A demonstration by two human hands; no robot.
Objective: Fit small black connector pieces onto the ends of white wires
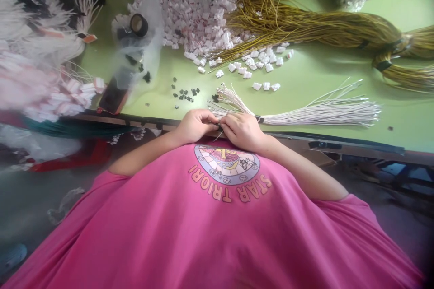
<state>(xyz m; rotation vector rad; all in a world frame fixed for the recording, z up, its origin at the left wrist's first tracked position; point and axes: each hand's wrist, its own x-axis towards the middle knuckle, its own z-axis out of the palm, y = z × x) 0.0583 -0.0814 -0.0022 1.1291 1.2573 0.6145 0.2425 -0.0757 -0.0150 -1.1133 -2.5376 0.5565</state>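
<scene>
At the table's front edge my left hand (194, 127) and my right hand (244, 131) meet, fingertips pinched together. A small black connector piece (219, 124) shows between them, mostly covered by the fingers. A thin white wire (220, 136) pokes out below, by my right fingertips. Just beyond my right hand lies a bundle of white wires (305, 115), bound with black tape near its left end. Loose small black connectors (185, 97) are scattered on the table beyond my left hand.
A heap of white connectors (200, 22) covers the table's back middle, beside a yellow-brown wire bundle (325, 27). A tape roll (139, 25) rests on a plastic bag (151, 31); a phone-like dark object (113, 95) lies near it. White-wired assemblies (44, 76) crowd the left.
</scene>
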